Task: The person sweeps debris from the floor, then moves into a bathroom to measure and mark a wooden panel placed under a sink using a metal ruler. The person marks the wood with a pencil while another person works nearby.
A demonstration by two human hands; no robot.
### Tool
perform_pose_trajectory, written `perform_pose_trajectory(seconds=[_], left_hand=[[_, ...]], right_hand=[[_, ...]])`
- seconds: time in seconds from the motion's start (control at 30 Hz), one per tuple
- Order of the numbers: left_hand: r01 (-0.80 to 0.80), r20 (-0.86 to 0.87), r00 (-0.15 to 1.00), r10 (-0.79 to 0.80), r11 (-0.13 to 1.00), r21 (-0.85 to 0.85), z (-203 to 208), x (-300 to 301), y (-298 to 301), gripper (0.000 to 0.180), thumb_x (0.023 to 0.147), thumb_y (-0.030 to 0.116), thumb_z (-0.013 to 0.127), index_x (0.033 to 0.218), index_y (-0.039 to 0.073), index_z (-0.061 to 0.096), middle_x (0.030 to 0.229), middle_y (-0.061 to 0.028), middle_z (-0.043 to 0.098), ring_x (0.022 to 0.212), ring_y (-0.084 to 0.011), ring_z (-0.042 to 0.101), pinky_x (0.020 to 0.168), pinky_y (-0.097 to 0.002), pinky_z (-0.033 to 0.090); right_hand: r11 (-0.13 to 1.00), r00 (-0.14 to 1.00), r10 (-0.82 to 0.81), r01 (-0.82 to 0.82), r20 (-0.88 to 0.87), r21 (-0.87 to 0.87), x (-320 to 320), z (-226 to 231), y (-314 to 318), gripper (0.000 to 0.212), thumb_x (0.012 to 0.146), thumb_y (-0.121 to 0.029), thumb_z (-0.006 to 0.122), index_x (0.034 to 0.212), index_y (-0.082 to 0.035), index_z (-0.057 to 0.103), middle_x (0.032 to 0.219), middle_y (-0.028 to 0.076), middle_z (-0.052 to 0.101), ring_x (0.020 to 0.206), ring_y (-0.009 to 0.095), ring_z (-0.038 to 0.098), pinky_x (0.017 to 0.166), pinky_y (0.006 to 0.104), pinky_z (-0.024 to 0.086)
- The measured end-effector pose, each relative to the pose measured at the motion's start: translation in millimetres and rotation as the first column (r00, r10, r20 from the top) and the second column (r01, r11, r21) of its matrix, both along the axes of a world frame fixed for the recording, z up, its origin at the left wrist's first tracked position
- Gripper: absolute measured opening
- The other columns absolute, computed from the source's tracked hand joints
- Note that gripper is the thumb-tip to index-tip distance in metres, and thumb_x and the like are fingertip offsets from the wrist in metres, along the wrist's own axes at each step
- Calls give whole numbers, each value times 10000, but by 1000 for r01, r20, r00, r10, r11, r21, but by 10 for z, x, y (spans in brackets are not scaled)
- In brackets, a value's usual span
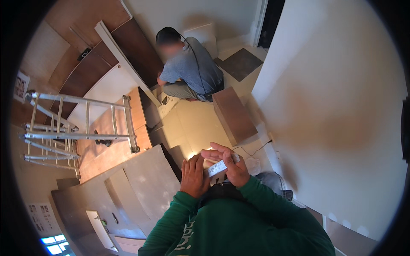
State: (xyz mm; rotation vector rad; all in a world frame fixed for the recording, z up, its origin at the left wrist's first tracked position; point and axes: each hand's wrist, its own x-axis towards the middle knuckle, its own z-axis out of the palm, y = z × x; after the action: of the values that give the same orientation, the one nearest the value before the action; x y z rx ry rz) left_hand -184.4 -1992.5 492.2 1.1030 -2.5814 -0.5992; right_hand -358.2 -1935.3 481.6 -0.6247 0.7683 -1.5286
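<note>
In front of my waist I hold a small, flat white object with grey markings [218, 167], perhaps a slim box; its exact kind cannot be made out. My right hand [234, 168] grips its right end between thumb and palm, with the fingers reaching over the far side. At the other end, my left hand [195, 175] is closed against it, fingers together and back turned up. Part of the object is hidden behind the hands.
A person [192, 68] crouches ahead by brown panels. A brown box-shaped piece [235, 116] stands right of the pale floor. Left are a metal folding ladder [87, 115], a dark drill [103, 138] and a large grey board [143, 187]. A white panel [337, 102] rises at right.
</note>
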Motion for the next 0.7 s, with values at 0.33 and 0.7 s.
perform_pose_trajectory(seconds=[0.33, 0.7], left_hand=[[30, -32, 999, -21, 954, 299, -408, 516, -1887, 221, 798, 152, 675, 991, 49, 642, 760, -204, 630, 689, -413, 653, 629, -474, 526], [658, -566, 304, -766, 598, -457, 1115, -2975, -3604, 456, 777, -91, 447, 1162, -4, 674, 1110, -153, 729, 885, -290, 673, 808, -348, 525]], right_hand=[[740, 16, -364, 612, -931, -279, -1661, -5, -700, 751, 1017, -325, 632, 1597, 8, 290, 1653, 174, 314, 1515, 268, 310, 1228, 407, 248], [-328, -630, -84, 749, -772, -576, -2440, 1446, 244, 481, 951, -223, 746, 1365, -26, 601, 1092, 158, 712, 999, 188, 664, 845, 319, 542]])
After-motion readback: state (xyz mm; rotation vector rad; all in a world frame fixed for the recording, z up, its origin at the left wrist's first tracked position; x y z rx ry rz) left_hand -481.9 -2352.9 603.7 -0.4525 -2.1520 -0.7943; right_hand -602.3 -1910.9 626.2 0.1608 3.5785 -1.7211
